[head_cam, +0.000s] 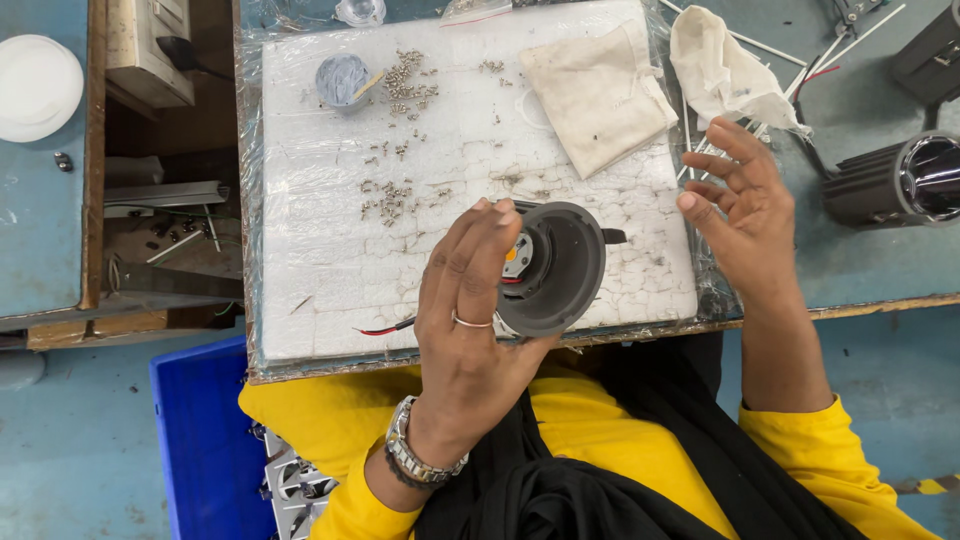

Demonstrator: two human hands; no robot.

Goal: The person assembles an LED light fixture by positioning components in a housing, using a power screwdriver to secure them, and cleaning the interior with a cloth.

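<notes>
— Two hands, what does each do?
— Left hand (470, 310) grips the round dark-grey metal lamp housing (558, 268) at the near edge of the white foam work pad (330, 270), fingers curled over its rim. Right hand (745, 215) hovers beside it, fingers spread, holding nothing.
— Which step?
— Fitting the inner parts, I judge; red and black wires (385, 327) trail out. Next calls for picking one small silver screw (390, 200) from the scattered heap.

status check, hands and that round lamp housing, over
Left hand gripping grey round lamp housing over white foam board. Right hand open, empty. Loose screws nearby, clear.
</notes>
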